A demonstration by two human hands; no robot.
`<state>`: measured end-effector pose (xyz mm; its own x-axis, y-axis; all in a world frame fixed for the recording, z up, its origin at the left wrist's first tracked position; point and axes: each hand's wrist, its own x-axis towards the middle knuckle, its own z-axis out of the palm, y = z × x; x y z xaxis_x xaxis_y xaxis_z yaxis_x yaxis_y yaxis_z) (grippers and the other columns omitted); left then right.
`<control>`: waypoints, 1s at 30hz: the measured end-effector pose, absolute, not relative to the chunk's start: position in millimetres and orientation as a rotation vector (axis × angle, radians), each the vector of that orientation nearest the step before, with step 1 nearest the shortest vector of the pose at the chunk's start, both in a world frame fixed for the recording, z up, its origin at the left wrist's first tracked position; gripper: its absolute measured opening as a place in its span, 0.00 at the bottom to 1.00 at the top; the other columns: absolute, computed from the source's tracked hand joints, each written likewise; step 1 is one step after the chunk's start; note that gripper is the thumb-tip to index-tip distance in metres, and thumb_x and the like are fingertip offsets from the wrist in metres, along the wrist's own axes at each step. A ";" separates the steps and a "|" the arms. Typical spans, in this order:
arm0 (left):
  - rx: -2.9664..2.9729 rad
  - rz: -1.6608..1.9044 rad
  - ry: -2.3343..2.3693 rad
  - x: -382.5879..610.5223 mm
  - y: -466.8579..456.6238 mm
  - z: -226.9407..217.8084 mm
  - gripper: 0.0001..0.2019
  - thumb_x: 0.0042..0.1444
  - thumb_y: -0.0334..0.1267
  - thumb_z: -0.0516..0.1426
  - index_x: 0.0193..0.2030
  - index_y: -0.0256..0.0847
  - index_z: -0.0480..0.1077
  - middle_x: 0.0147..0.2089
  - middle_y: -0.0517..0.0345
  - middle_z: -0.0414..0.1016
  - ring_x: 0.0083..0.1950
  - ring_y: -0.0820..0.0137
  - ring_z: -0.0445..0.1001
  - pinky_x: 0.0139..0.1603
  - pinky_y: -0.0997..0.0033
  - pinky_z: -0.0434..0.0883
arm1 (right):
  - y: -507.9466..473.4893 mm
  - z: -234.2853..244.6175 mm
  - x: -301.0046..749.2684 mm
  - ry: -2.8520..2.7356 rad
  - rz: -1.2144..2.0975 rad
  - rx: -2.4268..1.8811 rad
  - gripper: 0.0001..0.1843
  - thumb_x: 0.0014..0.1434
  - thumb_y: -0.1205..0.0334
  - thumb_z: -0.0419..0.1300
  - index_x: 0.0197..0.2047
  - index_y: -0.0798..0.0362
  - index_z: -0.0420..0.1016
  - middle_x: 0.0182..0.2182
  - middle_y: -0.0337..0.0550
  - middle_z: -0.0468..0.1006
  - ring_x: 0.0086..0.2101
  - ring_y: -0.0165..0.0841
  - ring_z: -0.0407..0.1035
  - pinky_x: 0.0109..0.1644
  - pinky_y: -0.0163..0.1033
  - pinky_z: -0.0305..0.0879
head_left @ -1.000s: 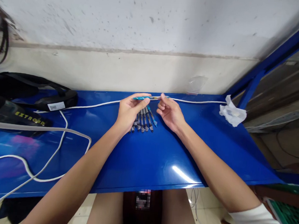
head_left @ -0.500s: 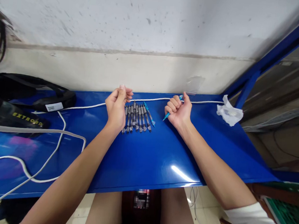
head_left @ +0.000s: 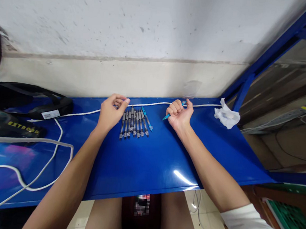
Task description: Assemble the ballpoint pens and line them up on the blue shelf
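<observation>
Several grey pens [head_left: 135, 122] lie side by side in a row on the blue table [head_left: 149, 160], with one teal pen at the right end of the row. My right hand [head_left: 179, 115] rests to the right of the row, closed in a fist around another teal pen [head_left: 166, 117] whose tip points down and left. Just left of the row is my left hand [head_left: 111, 111], fingers curled and thumb pressed to forefinger. What they pinch, if anything, is hidden.
A white cable [head_left: 159, 103] runs along the table's back edge and loops at the left [head_left: 42, 171]. A black bag [head_left: 24, 101] sits far left and a crumpled white tissue [head_left: 225, 115] at the back right by the blue frame post [head_left: 251, 76]. A wall stands behind.
One second ago both hands held the teal pen together above the row. They have since parted: my right hand took the pen into a fist, my left hand moved left.
</observation>
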<state>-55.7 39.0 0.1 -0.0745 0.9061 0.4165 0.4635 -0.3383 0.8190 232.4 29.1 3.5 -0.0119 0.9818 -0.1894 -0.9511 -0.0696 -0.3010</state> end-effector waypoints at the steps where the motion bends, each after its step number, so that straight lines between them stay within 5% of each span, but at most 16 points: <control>1: 1.925 1.278 1.526 -55.9 36.9 -1.2 0.12 0.64 0.49 0.68 0.44 0.43 0.79 0.35 0.57 0.79 0.35 0.67 0.73 0.41 0.66 0.69 | 29.4 2.9 232.5 -0.116 1.579 -0.416 0.29 0.76 0.42 0.49 0.28 0.46 0.42 0.18 0.28 0.45 0.19 0.28 0.36 0.19 0.35 0.45; 6: 2.233 0.915 1.633 -55.1 30.7 -6.6 0.09 0.67 0.47 0.63 0.45 0.45 0.78 0.40 0.55 0.80 0.38 0.64 0.74 0.43 0.63 0.69 | 30.6 -1.9 234.3 -0.208 1.522 -0.435 0.31 0.74 0.41 0.53 0.27 0.46 0.43 0.18 0.29 0.45 0.20 0.28 0.36 0.20 0.35 0.47; 13: 2.305 0.841 1.705 -58.1 30.5 -6.4 0.09 0.71 0.42 0.58 0.51 0.45 0.78 0.45 0.54 0.79 0.41 0.62 0.76 0.44 0.61 0.68 | 30.3 -6.6 238.8 -0.165 1.512 -0.414 0.27 0.73 0.48 0.51 0.25 0.46 0.43 0.17 0.29 0.45 0.20 0.29 0.35 0.20 0.35 0.46; 20: 2.295 0.792 1.749 -59.1 28.2 -2.3 0.12 0.70 0.43 0.59 0.54 0.45 0.79 0.47 0.54 0.82 0.43 0.60 0.78 0.44 0.62 0.69 | 28.6 -7.2 242.8 -0.241 1.508 -0.413 0.31 0.70 0.46 0.59 0.26 0.46 0.43 0.17 0.28 0.45 0.19 0.28 0.37 0.19 0.35 0.47; 25: 2.289 0.774 1.711 -62.8 30.9 -2.3 0.12 0.71 0.43 0.57 0.54 0.46 0.80 0.50 0.53 0.83 0.45 0.60 0.80 0.46 0.62 0.71 | 31.8 -1.0 246.3 -0.247 1.473 -0.560 0.29 0.71 0.55 0.61 0.26 0.47 0.46 0.17 0.27 0.50 0.19 0.28 0.48 0.28 0.35 0.63; 28: 2.263 0.760 1.655 -68.8 35.0 -2.8 0.12 0.70 0.41 0.57 0.52 0.45 0.81 0.50 0.51 0.82 0.44 0.60 0.80 0.46 0.62 0.72 | 35.7 -0.3 245.9 -0.268 1.467 -0.588 0.20 0.70 0.54 0.59 0.28 0.47 0.59 0.24 0.32 0.69 0.27 0.30 0.66 0.39 0.39 0.74; 30: 2.227 0.759 1.602 -74.4 38.0 -4.1 0.12 0.68 0.39 0.57 0.52 0.44 0.81 0.50 0.50 0.82 0.42 0.61 0.80 0.47 0.61 0.73 | 34.5 0.1 245.0 -0.350 1.439 -0.649 0.16 0.71 0.46 0.59 0.35 0.47 0.70 0.28 0.34 0.74 0.29 0.32 0.70 0.41 0.41 0.75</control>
<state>-74.4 38.0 -4.1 0.2408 0.9392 0.2448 0.7842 -0.3369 0.5210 245.0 34.5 0.1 0.1228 0.9798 -0.1577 -0.7981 0.0030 -0.6025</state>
